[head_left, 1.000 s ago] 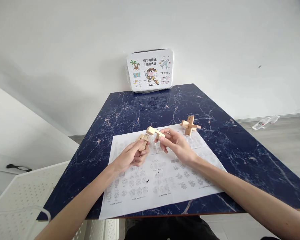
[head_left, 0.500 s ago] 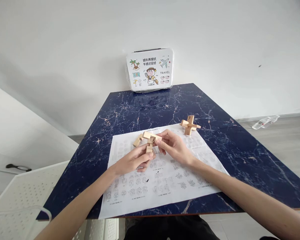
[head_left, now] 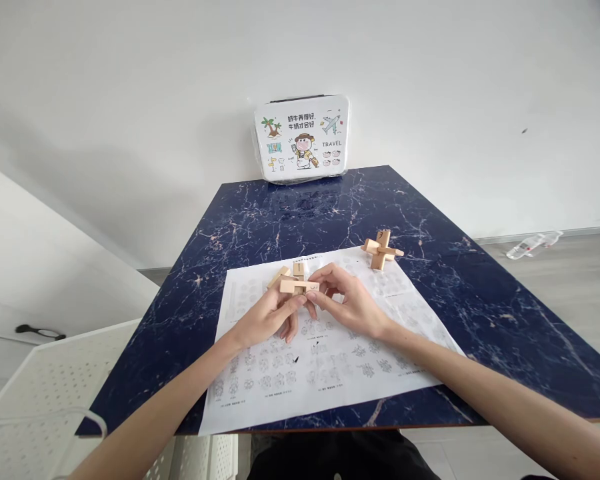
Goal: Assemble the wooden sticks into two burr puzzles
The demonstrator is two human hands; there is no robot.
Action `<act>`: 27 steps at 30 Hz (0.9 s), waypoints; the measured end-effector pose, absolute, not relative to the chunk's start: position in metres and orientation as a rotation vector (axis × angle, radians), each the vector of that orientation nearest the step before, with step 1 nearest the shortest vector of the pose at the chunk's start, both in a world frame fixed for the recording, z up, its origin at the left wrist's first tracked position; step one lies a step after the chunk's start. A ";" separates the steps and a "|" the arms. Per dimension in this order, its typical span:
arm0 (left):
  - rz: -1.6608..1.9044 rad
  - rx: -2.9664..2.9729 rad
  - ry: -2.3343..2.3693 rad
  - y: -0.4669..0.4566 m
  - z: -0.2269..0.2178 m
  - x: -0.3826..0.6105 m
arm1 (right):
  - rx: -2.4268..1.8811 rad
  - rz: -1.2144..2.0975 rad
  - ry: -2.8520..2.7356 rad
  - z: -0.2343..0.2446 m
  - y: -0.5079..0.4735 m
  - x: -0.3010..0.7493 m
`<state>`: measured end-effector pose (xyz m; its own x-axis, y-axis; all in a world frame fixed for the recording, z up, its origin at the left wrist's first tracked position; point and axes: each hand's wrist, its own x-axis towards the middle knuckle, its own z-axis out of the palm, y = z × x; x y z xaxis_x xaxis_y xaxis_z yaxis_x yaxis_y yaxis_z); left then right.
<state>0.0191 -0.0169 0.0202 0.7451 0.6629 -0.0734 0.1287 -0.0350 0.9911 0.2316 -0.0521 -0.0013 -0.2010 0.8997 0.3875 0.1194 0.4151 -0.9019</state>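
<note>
A notched wooden puzzle piece point(head_left: 287, 287) with a dark mark on its right end lies level between my hands, its notch facing me. Behind it stands a second wooden puzzle piece point(head_left: 299, 269) marked with a single stroke; whether the two are interlocked I cannot tell. My left hand point(head_left: 267, 319) is closed around the pieces from the left and below, with the thumb under the notch. From the right, my right hand point(head_left: 347, 303) pinches the marked end of the notched piece. Another wooden piece point(head_left: 279, 275) is on the paper just beyond my left hand, partly hidden.
Under my hands is a printed sheet point(head_left: 330, 393) of puzzle drawings on a dark blue marbled table point(head_left: 305, 220). A cross-shaped wooden puzzle point(head_left: 381, 251) stands at its upper right. A white cartoon case point(head_left: 303, 140) leans on the wall. Plastic bottles point(head_left: 534, 245) lie on the floor.
The notched piece has turned from slanted to level, and its notch now faces me. The stroke-marked piece now points away from me, and my left fingers have shifted their hold.
</note>
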 end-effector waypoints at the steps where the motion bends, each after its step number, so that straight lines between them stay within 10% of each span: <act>1: 0.495 1.568 0.655 -0.017 0.020 0.019 | -0.908 0.930 -1.620 -0.001 -0.052 0.232; 27: 0.551 1.566 0.730 -0.016 0.024 0.018 | -1.030 0.765 -1.731 -0.005 -0.053 0.236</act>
<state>0.0177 -0.0157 0.0236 0.6848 0.7258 -0.0650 0.1362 -0.0398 0.9899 0.2356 -0.0529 -0.0049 -0.1963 0.8919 0.4073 0.2993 0.4501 -0.8413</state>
